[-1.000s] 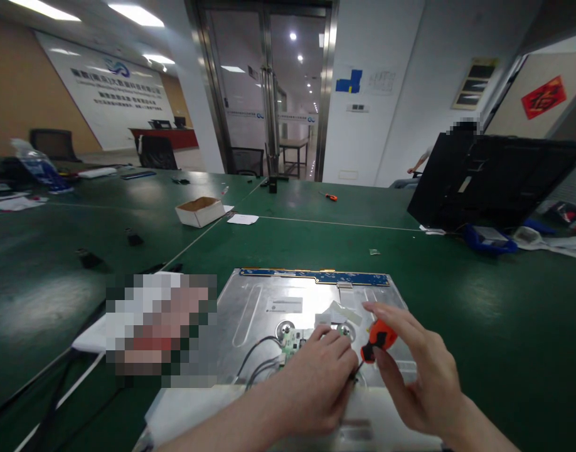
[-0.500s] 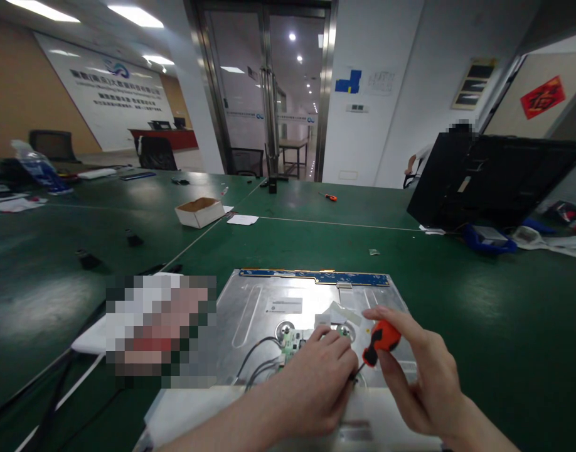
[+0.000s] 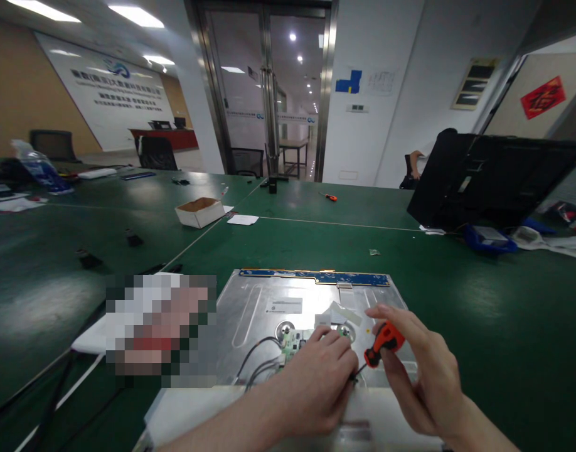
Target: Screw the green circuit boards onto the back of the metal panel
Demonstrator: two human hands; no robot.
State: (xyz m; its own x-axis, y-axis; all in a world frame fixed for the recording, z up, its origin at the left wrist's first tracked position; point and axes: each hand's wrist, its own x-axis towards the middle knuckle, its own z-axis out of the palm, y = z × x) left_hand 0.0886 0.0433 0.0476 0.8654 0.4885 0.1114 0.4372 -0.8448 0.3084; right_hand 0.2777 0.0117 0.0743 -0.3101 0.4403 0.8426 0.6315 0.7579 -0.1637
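Note:
My right hand pinches the red-and-black handle of a small screwdriver between thumb and fingers. Its thin shaft slants down and left, the tip ending beside the curled fingers of my left hand. That hand is closed and low over a green circuit board, covering much of it; whatever its fingers hold is hidden. Dark cables run from the board's left side. Under both hands lies a metal-backed display panel with a blue circuit strip along its far edge. Loose pale tape lies beyond my left fingers.
On the green table are an open box, white paper and another screwdriver. A large black monitor stands at right, with a person's arm behind it. Cables and a blurred-out item lie left.
The screwdriver handle has shifted slightly right and leans over a little more, with my right fingers moving along. My left hand stays put. The person's arm behind the monitor has moved a little.

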